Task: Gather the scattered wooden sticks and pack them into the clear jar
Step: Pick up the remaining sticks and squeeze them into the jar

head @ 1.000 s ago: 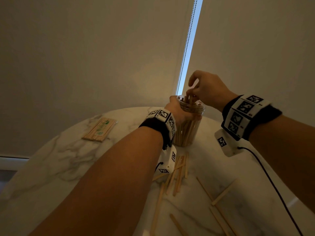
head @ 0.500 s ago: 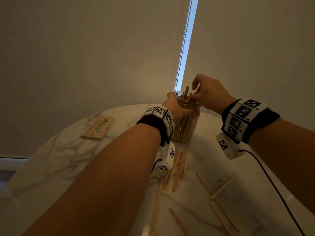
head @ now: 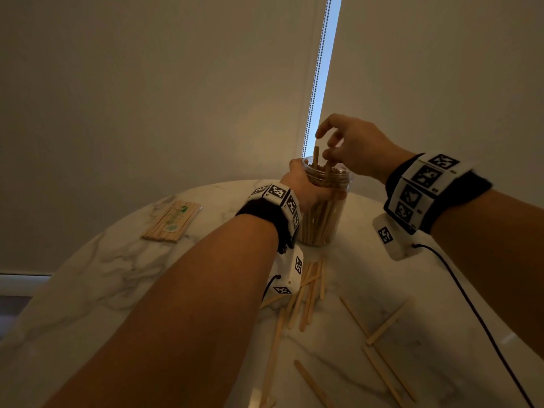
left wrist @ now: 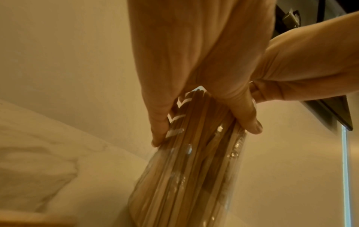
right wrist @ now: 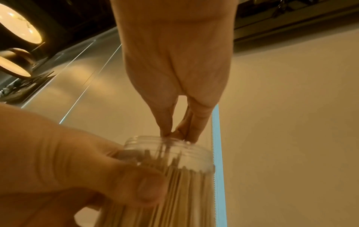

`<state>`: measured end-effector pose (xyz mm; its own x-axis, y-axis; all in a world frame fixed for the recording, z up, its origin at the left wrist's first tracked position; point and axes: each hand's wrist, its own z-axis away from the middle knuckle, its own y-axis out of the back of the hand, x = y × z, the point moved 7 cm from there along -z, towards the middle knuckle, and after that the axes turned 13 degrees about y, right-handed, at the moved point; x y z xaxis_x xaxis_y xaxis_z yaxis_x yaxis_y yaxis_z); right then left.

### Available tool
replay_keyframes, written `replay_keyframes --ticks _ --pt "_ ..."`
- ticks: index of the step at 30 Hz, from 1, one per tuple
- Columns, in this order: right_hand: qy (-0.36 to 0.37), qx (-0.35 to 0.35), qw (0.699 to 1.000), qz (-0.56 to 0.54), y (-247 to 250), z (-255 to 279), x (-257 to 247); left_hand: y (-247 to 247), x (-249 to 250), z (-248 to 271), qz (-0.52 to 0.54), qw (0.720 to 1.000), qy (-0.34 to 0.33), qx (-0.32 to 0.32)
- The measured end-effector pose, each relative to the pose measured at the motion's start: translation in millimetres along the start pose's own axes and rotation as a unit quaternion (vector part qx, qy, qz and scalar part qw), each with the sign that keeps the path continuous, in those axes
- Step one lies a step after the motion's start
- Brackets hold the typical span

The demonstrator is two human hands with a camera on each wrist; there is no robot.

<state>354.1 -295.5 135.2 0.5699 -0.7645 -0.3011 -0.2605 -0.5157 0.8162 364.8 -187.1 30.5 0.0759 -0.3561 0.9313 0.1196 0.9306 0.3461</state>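
My left hand (head: 306, 187) wrapped round the clear jar (head: 325, 213) on the marble surface (head: 117, 266), my right hand (head: 353, 148) pinching a stick (head: 316, 156) at its mouth — loose wooden sticks (head: 306, 290) scattered nearer me.

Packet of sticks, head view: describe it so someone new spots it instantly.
Start at the round marble table and go to its far left edge, well away from the jar that the left hand grips. The packet of sticks lies flat there. Unlike the loose sticks scattered nearer, it is one neat wrapped bundle with green labels.
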Motion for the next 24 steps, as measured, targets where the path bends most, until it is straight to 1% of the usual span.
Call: replay_keyframes --ticks 2,4,8,10,12,13,16,17,18,19,20,21,22,23,24 --pt "0.017 0.0 1.0 0.019 -5.6 0.2 -3.0 -0.2 -0.2 0.1 -0.006 1.0 0.002 0.006" --pt "0.029 -0.02 0.997 0.064 -12.3 0.2 -4.8 -0.1 -0.4 -1.2 -0.013 1.0 0.006 0.009" --pt "0.029 -0.116 0.983 0.137 -24.9 1.1 -6.2 0.1 0.0 1.6 -0.025 1.0 0.011 0.012" --pt "0.018 -0.133 0.982 0.133 -22.6 2.5 -8.5 0.3 0.7 3.0 -0.019 1.0 0.012 0.009" --pt "0.003 -0.115 0.986 0.119 -16.0 6.6 -10.5 0.1 0.9 6.2 -0.011 1.0 0.007 0.008" --pt "0.0 -0.085 0.99 0.112 -10.7 9.4 -13.3 -0.5 4.1 12.4 -0.002 1.0 -0.001 0.004" --pt "0.02 0.061 0.995 0.077 9.2 30.1 -36.6 -1.7 7.9 20.3 0.005 1.0 -0.009 0.013" --pt "0.027 0.082 0.995 0.054 11.9 41.2 -47.0 -0.5 9.3 22.5 0.01 1.0 -0.008 0.017" --pt "0.022 0.074 0.996 0.035 9.4 53.0 -55.8 1.7 6.2 23.5 0.018 1.0 0.018 0.014" --pt "0.011 0.042 0.999 0.026 2.5 65.0 -62.5 7.1 2.3 27.1 0.041 0.997 0.061 0.014" --pt "0.0 -0.008 1.0 0.023 -9.5 76.1 -63.9 13.4 -2.4 29.0 0.011 0.996 0.092 0.015" --pt "-0.01 -0.071 0.997 0.026 -25.0 86.1 -62.3 22.9 -4.7 32.2 -0.041 0.993 0.106 0.027" --pt "-0.026 -0.136 0.99 0.034 -40.7 95.0 -57.7 34.1 -8.6 34.5 -0.127 0.985 0.114 0.033" --pt "-0.051 -0.194 0.979 0.039 -54.4 104.7 -53.1 46.7 -11.8 41.4 -0.216 0.969 0.116 0.04" --pt "-0.079 -0.246 0.965 0.041 -66.5 113.5 -47.8 60.6 -18.7 46.8 -0.281 0.949 0.137 0.045"
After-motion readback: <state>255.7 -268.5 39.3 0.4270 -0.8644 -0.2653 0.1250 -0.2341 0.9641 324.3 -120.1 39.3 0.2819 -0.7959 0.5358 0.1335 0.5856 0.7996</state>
